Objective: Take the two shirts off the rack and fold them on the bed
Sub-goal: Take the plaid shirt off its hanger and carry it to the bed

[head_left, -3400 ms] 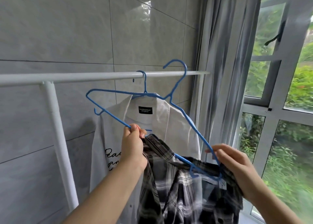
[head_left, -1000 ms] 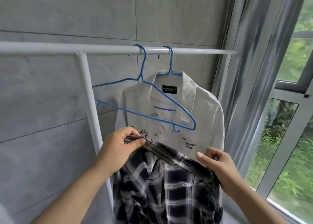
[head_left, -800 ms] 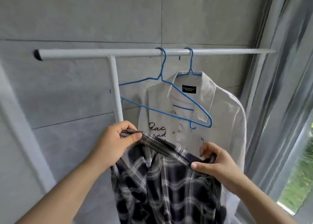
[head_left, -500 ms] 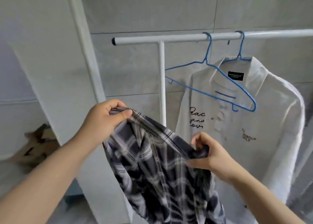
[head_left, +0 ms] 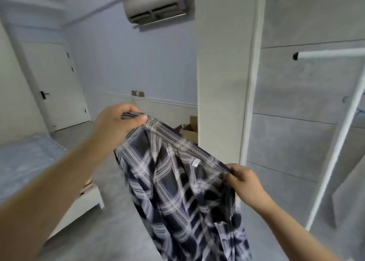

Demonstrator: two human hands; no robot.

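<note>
Two hands are seen in the head view, the only view given. The plaid shirt is held up in the air by its collar and shoulder line. The left hand grips one end, its fingers curled round the fabric with the thumb pressed on top. The right hand pinches the other end lower down, fingers narrow on the cloth. The shirt body hangs loose and bunched between and below the hands, clear of the floor.

The bed is seen at lower left, well apart from the shirt, with the left forearm across its near part. Only the left end of the rack and one leg are seen at the right edge; the second shirt is not in view. A pillar, a door, an air conditioner and cardboard boxes are also noted.

Step in hand is judged as carrying the first shirt to the bed. Both grips should be kept on the shoulder line and the hands spread wider so the cloth is pulled flat. The hem should be kept off the floor. The shirt should be laid front down and smoothed before any fold is made. Task judged as early.
</note>
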